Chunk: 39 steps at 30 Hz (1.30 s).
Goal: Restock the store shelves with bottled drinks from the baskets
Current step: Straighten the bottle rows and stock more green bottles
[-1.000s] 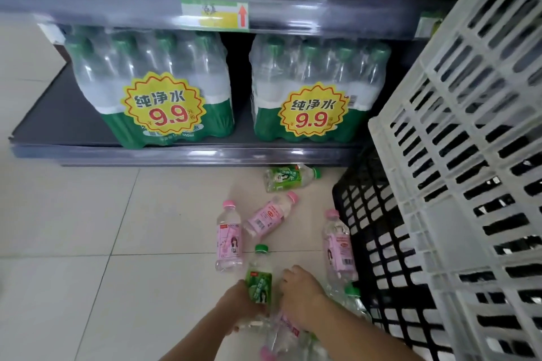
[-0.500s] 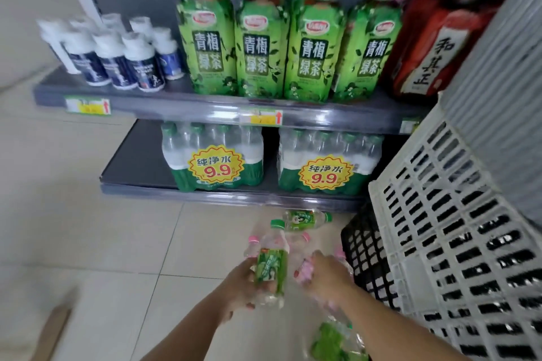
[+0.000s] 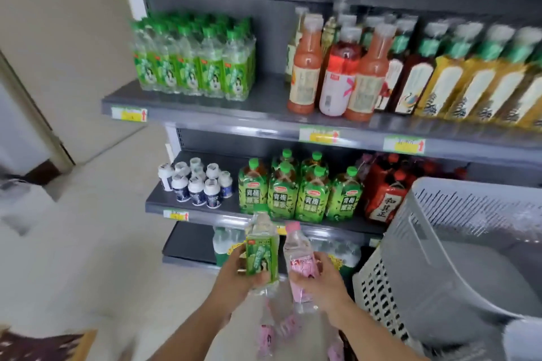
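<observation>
Green bottle (image 3: 262, 252), pink bottle (image 3: 299, 258) upright, caps up.

This is a shop, in its drinks aisle. Dark metal shelves (image 3: 264, 114) carry ranks of bottled drinks facing outward: a shrink-wrapped pack of green-labelled bottles (image 3: 195, 58), orange juice bottles (image 3: 305, 67), large green tea bottles (image 3: 296, 193). Yellow price tags (image 3: 319, 135) sit along the shelf edges, and a slotted stock basket (image 3: 440, 267) stands on the pale tiled floor (image 3: 96, 243).

shelves (image 3: 264, 117): bottled drinks | floor (image 3: 117, 243): pink bottles (image 3: 278, 331)
</observation>
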Each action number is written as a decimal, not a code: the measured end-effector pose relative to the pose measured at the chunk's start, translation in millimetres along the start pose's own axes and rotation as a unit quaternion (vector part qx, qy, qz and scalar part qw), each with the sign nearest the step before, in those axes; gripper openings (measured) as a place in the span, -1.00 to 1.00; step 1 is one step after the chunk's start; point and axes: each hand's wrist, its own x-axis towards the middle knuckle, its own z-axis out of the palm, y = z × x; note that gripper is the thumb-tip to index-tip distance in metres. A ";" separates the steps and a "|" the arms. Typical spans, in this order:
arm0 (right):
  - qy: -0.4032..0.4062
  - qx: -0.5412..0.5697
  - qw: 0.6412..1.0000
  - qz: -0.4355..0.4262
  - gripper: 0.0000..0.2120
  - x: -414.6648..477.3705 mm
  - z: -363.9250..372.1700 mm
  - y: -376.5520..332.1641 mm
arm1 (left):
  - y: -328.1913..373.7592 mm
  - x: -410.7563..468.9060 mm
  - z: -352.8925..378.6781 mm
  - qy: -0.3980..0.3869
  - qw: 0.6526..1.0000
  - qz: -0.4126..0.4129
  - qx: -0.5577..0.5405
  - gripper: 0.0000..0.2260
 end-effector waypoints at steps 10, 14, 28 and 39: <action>-0.015 0.030 0.996 -0.087 -0.63 -97.5 -31.8 -179.3 | 161.8 -78.7 -14.7 0.042 0.997 0.067 -0.002 -0.39; -0.018 0.026 0.990 -0.138 -0.63 -128.1 -46.7 -237.7 | 224.0 -111.0 -5.9 0.044 0.993 0.105 -0.005 -0.42; -0.059 0.028 0.963 -0.263 -0.53 -191.8 -54.1 -380.4 | 346.7 -176.0 -18.6 0.118 0.974 0.191 -0.003 -0.41; -0.042 0.038 0.944 -0.326 -0.49 -181.1 11.1 -493.3 | 435.0 -166.0 -101.7 0.137 0.956 0.258 -0.007 -0.35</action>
